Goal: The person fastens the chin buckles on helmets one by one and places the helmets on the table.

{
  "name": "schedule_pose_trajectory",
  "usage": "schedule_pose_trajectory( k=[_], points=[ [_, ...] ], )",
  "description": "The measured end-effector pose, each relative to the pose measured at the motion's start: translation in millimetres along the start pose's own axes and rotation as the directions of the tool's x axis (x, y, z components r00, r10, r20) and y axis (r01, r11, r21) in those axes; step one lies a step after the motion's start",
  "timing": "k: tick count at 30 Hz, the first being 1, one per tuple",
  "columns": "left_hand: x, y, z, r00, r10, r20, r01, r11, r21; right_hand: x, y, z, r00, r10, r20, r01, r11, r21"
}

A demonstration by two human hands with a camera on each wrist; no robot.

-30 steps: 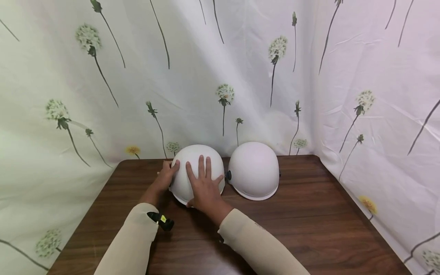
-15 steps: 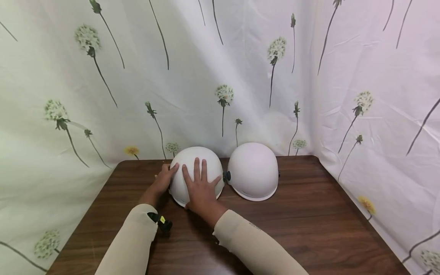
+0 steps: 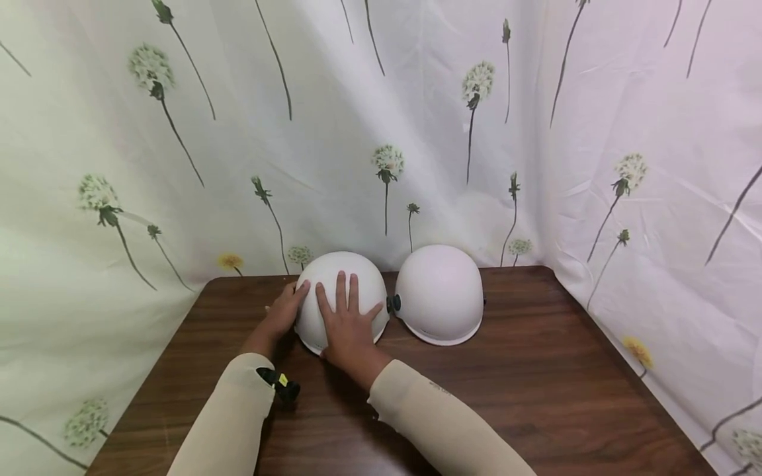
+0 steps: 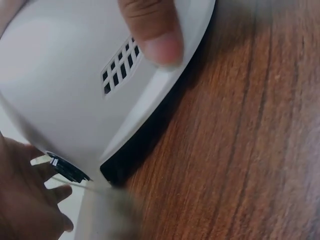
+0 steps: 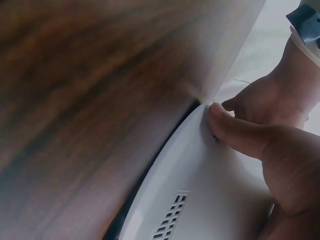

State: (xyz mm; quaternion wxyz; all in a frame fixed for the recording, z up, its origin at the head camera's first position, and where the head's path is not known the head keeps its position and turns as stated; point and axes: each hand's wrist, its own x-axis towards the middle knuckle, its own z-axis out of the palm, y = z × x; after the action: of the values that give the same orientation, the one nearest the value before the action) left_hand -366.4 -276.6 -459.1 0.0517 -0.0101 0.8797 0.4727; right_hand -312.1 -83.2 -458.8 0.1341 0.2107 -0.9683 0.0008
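a white helmet (image 3: pixel 370 289) is set, dome up, toward the far side of a dark brown wooden table (image 3: pixel 536 377), just left of the middle, and is touched by both hands of a person. the right hand (image 3: pixel 349 337) is laid over the near face of the dome with its fingers spread wide; its thumb (image 4: pixel 159 42) is rested close to the near rim, just beside a small grid of vent slots (image 4: pixel 119 69). the left hand (image 3: pixel 278 317) is held at the helmet's left side, its thumb placed on the shell; its other fingers are partly hidden, so whether anything is gripped by them cannot be told. a black fitting (image 4: pixel 68 168) is seen on the shell near those fingers. just to the right, a second white helmet (image 3: pixel 439 294) is placed, also dome up, with dark knobs (image 3: pixel 397 303) seen between the two. both forearms are covered by beige sleeves (image 3: pixel 220 423), and a black band (image 3: pixel 280 382) (marked with a spot of yellow) is worn at the left cuff. the table is backed by a pale cloth (image 3: pixel 446 132) printed with long-stemmed flowers.
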Motion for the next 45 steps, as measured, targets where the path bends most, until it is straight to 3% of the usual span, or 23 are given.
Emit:
schedule_pose_trajectory(
  k=[8,15,23,27,33,38,45],
  points=[
    [-2.7,5.6,-6.3,0.989,0.069,-0.132,-0.067,0.998,0.019,-0.9,8.3,-4.9,0.999,-0.033,0.019,0.030,0.987,0.160],
    [-10.4,29.7,-3.9,0.968,0.173,-0.182,-0.131,0.966,0.222,-11.0,30.6,-14.3,0.998,-0.055,-0.015,0.057,0.966,0.251],
    [-23.5,71.1,19.2,0.910,0.341,-0.236,-0.218,0.877,0.428,-26.7,60.8,-19.4,0.998,-0.043,-0.036,0.051,0.955,0.292],
    [-31.6,90.5,32.0,0.895,0.390,-0.216,-0.247,0.837,0.489,-38.6,78.7,-20.5,0.996,-0.036,-0.085,0.059,0.956,0.287],
    [-42.7,109.7,52.8,0.878,0.443,-0.180,-0.293,0.797,0.528,-54.6,105.9,-27.3,0.993,0.003,-0.118,0.032,0.955,0.294],
    [-48.2,119.7,71.4,0.866,0.467,-0.177,-0.285,0.753,0.593,-61.1,125.4,-38.0,0.989,0.052,-0.137,-0.013,0.962,0.272],
    [-56.1,132.7,98.5,0.859,0.479,-0.179,-0.269,0.721,0.638,-61.1,153.0,-53.6,0.993,0.100,-0.065,-0.080,0.963,0.258]
  ],
)
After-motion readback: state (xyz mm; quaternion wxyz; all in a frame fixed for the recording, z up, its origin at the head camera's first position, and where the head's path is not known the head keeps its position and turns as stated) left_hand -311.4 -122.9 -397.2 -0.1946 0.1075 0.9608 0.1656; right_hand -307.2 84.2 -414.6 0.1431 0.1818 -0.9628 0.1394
